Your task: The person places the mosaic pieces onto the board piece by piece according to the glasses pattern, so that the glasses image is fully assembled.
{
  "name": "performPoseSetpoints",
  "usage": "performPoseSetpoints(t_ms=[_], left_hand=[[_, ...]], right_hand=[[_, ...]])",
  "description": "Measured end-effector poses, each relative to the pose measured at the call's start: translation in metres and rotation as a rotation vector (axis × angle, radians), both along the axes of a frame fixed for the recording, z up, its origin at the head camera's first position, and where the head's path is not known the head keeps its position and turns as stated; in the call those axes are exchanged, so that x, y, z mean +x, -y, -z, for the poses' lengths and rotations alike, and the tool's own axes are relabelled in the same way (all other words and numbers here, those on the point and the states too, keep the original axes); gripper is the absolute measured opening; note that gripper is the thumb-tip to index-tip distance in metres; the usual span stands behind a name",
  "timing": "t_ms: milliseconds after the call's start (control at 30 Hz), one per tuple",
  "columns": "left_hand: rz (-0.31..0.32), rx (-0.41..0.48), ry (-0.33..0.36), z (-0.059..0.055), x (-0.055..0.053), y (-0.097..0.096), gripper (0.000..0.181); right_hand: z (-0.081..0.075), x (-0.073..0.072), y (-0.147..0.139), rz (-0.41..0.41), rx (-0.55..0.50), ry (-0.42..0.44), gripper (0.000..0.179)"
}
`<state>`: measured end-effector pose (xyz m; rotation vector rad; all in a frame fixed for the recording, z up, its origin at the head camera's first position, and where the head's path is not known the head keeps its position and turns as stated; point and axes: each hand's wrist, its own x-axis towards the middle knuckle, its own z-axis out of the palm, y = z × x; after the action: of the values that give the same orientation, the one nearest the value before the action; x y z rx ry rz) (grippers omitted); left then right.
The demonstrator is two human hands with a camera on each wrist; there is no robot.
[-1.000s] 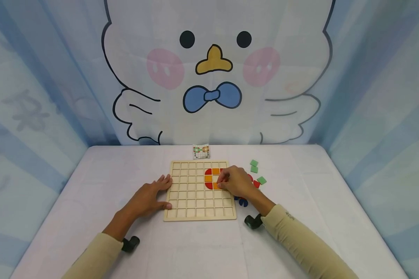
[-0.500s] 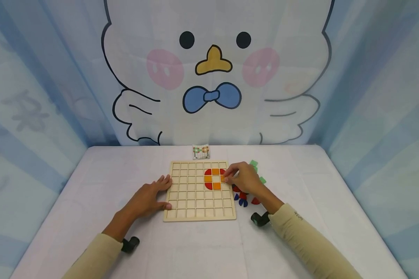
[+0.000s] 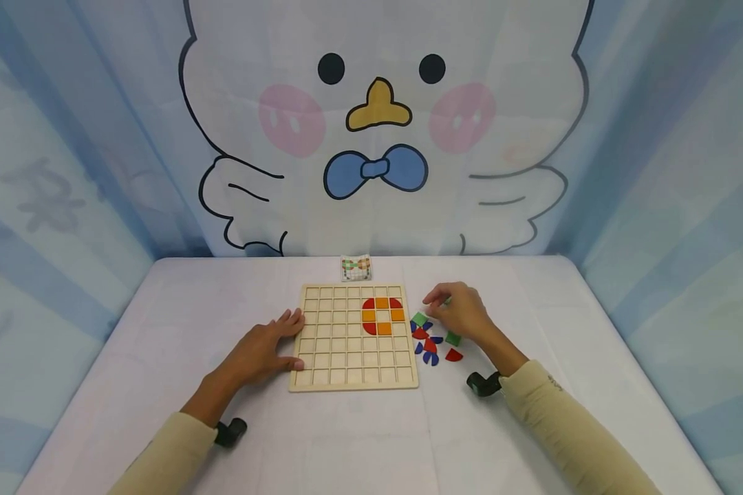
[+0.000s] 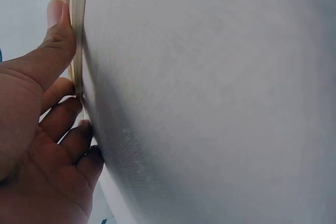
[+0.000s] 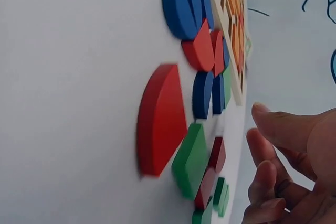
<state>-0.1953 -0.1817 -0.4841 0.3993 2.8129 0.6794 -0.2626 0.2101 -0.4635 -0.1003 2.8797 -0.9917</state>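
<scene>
A pale wooden grid board [image 3: 337, 354] lies on the white table. In its upper right part, red quarter-round tiles and orange square tiles [image 3: 384, 328] form a ring around a bare cell. My left hand [image 3: 263, 352] rests at the board's left edge, fingers spread; in the left wrist view its thumb [image 4: 60, 30] lies on the rim. Right of the board, my right hand [image 3: 461, 309] hovers over loose tiles, its fingers slightly bent. Between thumb and fingertips no tile shows in the right wrist view, where a red quarter-round tile [image 5: 163, 121] and a green tile [image 5: 190, 161] lie nearby.
Loose blue tiles [image 3: 431, 359], red tiles and green tiles [image 3: 420, 320] lie close to the board's right edge, some partly hidden by the right hand. A small patterned card or packet [image 3: 356, 268] sits behind the board. A printed curtain hangs behind the table.
My right hand has left the orange tile in the ring's right cell and moved right, over the loose tiles. A red tile in the ring's upper right corner is now uncovered. My left hand stays put.
</scene>
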Motion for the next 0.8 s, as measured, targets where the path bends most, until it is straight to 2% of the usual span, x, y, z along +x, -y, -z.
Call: performPoseSetpoints(t_ms=[367,567,800], left_hand=[[0.004,-0.011,0.004,-0.001,-0.001,0.001,0.097],[0.011,-0.004,-0.005,0.0,-0.001,0.002,0.097],[0.014,0.001,-0.011,0.0,0.0,0.001,0.097]], right_hand=[[0.006,0.004,-0.027,0.055,0.046,0.022,0.019],[0.009,0.003,-0.028,0.045,0.061,0.027,0.024],[0.009,0.002,-0.022,0.039,0.072,0.015,0.02]])
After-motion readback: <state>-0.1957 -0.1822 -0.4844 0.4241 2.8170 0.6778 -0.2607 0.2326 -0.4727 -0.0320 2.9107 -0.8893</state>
